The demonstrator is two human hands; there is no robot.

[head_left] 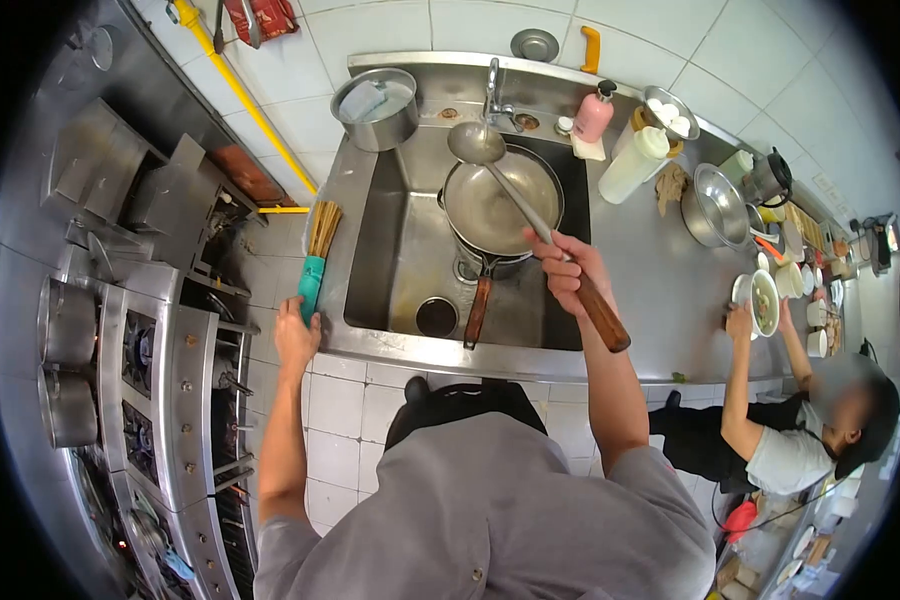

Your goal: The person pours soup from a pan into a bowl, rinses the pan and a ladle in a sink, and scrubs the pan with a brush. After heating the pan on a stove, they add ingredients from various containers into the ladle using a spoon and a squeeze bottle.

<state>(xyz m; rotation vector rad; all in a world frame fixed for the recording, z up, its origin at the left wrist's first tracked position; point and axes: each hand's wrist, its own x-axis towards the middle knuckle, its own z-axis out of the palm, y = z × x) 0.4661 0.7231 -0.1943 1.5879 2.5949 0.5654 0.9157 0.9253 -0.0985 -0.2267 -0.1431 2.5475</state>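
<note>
My left hand is closed around the teal handle of a bamboo brush, bristles pointing away from me, at the sink's left edge. In my right hand is a long ladle, gripped along its shaft just above the wooden handle. The ladle's bowl lies under the faucet, above the far rim of a pan. That pan sits in the steel sink, its wooden handle toward me, with another vessel partly hidden beneath it. Near the sink's front is a dark round piece.
A steel pot stands left of the faucet. On the right counter are a pink pump bottle, a white squeeze bottle and a steel bowl. Further right, a co-worker holds a white bowl. Stoves line the left.
</note>
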